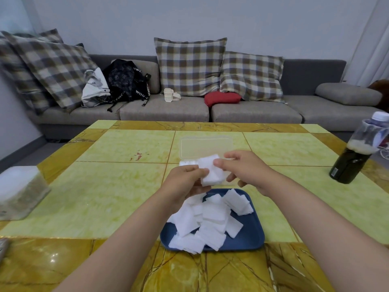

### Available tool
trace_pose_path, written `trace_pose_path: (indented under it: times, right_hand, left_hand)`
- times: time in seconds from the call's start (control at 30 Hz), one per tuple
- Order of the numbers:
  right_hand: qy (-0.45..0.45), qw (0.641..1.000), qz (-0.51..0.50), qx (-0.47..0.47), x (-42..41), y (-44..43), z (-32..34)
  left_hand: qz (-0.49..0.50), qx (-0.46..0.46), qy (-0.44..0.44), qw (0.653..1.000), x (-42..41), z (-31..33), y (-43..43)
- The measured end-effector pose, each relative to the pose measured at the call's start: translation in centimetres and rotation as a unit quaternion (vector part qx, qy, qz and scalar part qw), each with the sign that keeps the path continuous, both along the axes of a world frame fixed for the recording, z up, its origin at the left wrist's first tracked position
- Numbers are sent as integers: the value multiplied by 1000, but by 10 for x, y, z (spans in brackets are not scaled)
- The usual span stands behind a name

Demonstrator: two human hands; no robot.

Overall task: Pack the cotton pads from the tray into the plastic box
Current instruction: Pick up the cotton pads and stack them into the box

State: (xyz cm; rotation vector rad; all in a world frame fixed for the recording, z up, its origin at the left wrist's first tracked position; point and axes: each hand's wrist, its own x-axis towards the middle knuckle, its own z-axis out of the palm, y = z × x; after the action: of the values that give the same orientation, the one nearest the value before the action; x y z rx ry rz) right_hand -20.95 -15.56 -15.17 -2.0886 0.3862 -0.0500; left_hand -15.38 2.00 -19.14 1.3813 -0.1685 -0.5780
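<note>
A blue tray (248, 239) near the table's front edge holds a loose heap of white cotton pads (208, 220). Just beyond it stands the clear plastic box (207, 147), its lid open and tilted back, with some white pads showing at its left end. Both my hands hold one stack of cotton pads (210, 171) above the gap between tray and box. My left hand (183, 182) grips the stack's left lower corner. My right hand (244, 167) pinches its right upper edge. The box body is mostly hidden behind the hands.
The table (117, 186) is yellow-green marble. A dark bottle (355, 152) stands at the right edge. A translucent container (19, 192) sits at the left edge. A grey sofa (164, 108) with plaid cushions, bags and a red pillow lies behind.
</note>
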Motion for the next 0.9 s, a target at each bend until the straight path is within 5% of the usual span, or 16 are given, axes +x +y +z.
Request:
trace_pose_path:
  times: [0.13,0.3,0.4,0.6,0.73,0.9]
  right_hand:
    - [46,985,61,157,1,0,-3]
    - [1,990,-3,143,24,-10,-4]
    - [-48,993,-78,73,42,-24,-8]
    - [-12,987,-68,-146,71,-33,-28]
    - [69,954,-51,-288,85,-30,-31]
    - [149,910,-34,-385,97,-15,-25]
  left_hand:
    - [-13,-25,12,1000,5,3,-4]
    - [40,79,-108,990,18,7,-16]
    - [106,261,-311,908,39,1,-22]
    - [-7,417,-440,795,69,-22,-41]
    - [-45,444,-445,776,78,-33,-42]
    - [-48,416,-444,792,82,-41,-36]
